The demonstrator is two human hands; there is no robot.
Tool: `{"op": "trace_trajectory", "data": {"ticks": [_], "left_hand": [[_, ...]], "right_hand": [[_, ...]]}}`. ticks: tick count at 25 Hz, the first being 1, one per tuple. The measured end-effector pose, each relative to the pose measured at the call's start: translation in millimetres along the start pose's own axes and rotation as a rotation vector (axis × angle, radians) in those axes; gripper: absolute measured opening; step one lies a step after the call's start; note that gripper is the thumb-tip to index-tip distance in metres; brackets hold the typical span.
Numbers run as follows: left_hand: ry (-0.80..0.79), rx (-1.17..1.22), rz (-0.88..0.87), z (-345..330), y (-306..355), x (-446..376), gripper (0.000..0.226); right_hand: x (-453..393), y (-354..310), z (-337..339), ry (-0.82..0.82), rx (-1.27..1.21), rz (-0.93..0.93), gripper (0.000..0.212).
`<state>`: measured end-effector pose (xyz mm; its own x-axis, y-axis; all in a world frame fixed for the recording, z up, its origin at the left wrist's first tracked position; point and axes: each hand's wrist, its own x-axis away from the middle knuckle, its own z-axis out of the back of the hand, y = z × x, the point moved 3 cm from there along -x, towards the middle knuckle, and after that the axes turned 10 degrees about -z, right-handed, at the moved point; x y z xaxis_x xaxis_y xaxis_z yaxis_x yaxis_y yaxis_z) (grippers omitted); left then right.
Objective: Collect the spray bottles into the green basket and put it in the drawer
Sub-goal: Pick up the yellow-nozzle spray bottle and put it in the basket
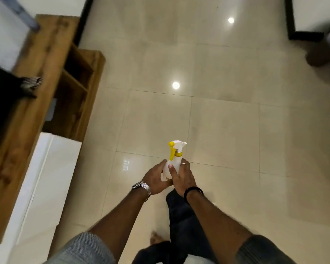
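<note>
A white spray bottle (175, 159) with a yellow trigger and collar is upright in front of me, above the tiled floor. My left hand (156, 180), with a metal watch at the wrist, wraps the bottle's lower body from the left. From the right, my right hand (182, 178), with a ring and a black wristband, grips the same bottle, thumb across its front. Both hands hide the bottle's base. No green basket is in view.
A low wooden cabinet (46, 73) with open shelves runs along the left, and a white drawer front (46, 178) stands out from it near me. Glossy beige floor tiles (227, 121) spread ahead. My legs show below. A dark blurred object (324, 54) sits at right.
</note>
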<state>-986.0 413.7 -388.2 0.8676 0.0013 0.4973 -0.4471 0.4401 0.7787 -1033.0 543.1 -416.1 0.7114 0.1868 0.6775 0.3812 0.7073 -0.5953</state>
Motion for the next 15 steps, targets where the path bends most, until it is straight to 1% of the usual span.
{"op": "trace_trajectory", "data": {"ticks": [2,6,7,10,13,15], "left_hand": [[0.058,0.068,0.041,7,-19,49,0.077],[0.263,0.299,0.194,4,-63,163,0.078],[0.314,0.331,0.232,2,-71,188,0.074],[0.534,0.396,0.300,-3,-104,290,0.050],[0.787,0.429,0.382,-14,-141,390,0.050],[0.922,0.473,0.432,-21,-161,442,0.049]], "right_hand": [[27,-7,-27,-0.053,0.096,0.079,0.061],[99,-14,-91,-0.171,0.252,0.204,0.059],[117,-13,-106,-0.194,0.289,0.226,0.058],[190,-15,-170,-0.324,0.441,0.342,0.058],[263,-23,-241,-0.472,0.572,0.481,0.057],[301,-24,-281,-0.553,0.627,0.544,0.055]]}}
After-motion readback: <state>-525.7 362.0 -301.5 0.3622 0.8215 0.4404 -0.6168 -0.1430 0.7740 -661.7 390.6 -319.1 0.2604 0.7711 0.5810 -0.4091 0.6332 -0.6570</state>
